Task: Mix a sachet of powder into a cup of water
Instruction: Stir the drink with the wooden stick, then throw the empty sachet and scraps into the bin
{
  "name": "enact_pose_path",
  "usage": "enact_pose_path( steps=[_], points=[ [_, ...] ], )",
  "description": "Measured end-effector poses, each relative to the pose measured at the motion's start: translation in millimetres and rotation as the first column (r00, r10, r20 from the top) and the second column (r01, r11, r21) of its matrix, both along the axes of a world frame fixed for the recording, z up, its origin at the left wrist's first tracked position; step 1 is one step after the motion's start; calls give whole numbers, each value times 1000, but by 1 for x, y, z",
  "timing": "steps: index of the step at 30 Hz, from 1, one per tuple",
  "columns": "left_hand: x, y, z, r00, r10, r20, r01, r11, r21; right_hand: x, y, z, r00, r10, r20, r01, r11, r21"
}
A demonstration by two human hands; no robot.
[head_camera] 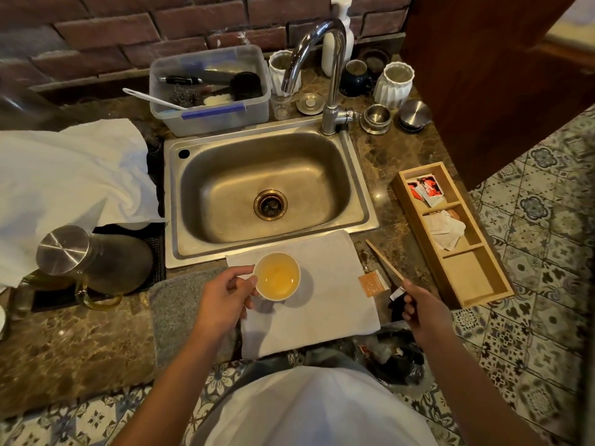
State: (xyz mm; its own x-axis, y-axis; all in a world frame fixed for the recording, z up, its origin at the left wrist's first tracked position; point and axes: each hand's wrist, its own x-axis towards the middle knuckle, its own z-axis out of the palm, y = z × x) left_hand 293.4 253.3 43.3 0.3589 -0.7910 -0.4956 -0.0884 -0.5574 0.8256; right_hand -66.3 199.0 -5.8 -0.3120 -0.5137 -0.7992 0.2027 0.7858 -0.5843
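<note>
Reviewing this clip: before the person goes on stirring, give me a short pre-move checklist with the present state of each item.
1. Cup steadied: ok, the left hand grips its rim and side.
2. Cup upright on the white cloth: ok.
3. Powder in the liquid: ok, the liquid is yellow-orange; whether it is fully dissolved, cannot tell.
4. Stirrer ready: ok, the right hand holds the wooden stick.
5. Stick in the cup: not ok, it points away from the cup, over the counter.
6. Sachet clear of the cup: ok, it lies apart on the cloth's right edge.
</note>
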Motion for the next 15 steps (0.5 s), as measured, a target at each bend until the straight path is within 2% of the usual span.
enact_pose_path(
  steps=[2, 4, 7, 10, 15],
  points=[
    [-1, 0, 2, 1000, 6, -13, -6, 1000, -3, 0, 0, -2, 1000, 7, -26, -6, 1000, 30],
    [-2, 0, 5, 1000, 7, -17, -7, 1000, -1, 1, -1, -3, 991, 53, -123, -46, 997, 61],
    [-2, 2, 4, 1000, 12, -17, -12, 1000, -1, 4, -2, -4, 944, 165, -285, -163, 986, 32],
    [-3, 6, 2, 1000, 25, 4, -25, 1000, -11, 5, -2, -5, 906, 233, -354, -234, 971, 42],
    [-18, 17, 3, 985, 171, -5, -171, 984, -38, 5, -5, -4, 824, 347, -448, -340, 935, 97]
  ],
)
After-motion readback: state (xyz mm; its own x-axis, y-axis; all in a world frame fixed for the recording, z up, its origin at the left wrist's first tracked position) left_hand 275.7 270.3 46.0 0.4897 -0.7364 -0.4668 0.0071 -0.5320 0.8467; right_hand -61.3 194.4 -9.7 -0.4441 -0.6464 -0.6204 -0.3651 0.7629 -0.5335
